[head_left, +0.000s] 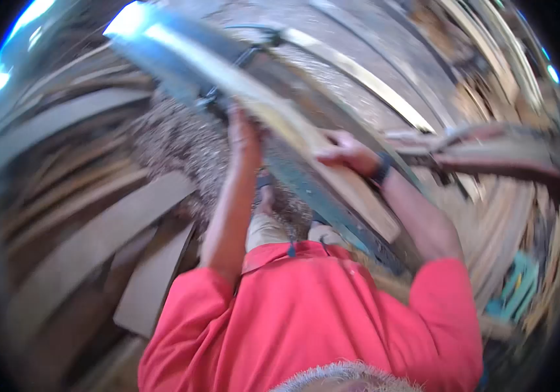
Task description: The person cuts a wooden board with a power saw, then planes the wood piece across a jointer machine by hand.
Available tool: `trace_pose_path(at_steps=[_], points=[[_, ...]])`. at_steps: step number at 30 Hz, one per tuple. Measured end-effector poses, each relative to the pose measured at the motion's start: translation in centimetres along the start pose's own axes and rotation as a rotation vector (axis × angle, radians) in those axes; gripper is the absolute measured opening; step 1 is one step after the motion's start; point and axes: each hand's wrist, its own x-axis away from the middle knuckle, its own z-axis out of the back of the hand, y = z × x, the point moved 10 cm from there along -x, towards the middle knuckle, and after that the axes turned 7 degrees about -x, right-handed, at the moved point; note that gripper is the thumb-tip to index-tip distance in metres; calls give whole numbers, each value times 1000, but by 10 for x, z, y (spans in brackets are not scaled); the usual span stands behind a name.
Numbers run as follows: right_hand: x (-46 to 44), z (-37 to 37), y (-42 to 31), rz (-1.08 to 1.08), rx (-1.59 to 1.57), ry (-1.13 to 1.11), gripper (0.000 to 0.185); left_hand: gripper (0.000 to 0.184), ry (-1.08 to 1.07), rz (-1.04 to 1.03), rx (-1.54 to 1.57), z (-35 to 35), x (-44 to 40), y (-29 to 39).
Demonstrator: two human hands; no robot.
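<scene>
A long pale wooden plank (286,127) runs diagonally over a blue-green machine bed (293,179), its near end by my right forearm and its far end bright with glare. My right hand (352,155) is closed over the plank's edge, thumb on top, a dark band at the wrist. Against the plank's left side, farther along, is my left hand (245,140). Its fingers are partly hidden at the plank's edge, and it appears closed on the wood. Motion blurs the plank's far part and the metal fittings (209,98) beside it.
Wood shavings (175,137) cover the floor left of the machine. Several boards (97,242) lie stacked at left. More timber (502,228) is at right, near a teal plastic item (515,287). A reddish-brown beam-like piece (502,153) extends at right. My foot (265,196) stands beside the machine.
</scene>
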Motion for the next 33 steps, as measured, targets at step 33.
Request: trace_pose_path(at_steps=[33], points=[[335, 119, 95, 107, 1136, 427, 101, 66, -416, 446, -114, -154, 233, -194]])
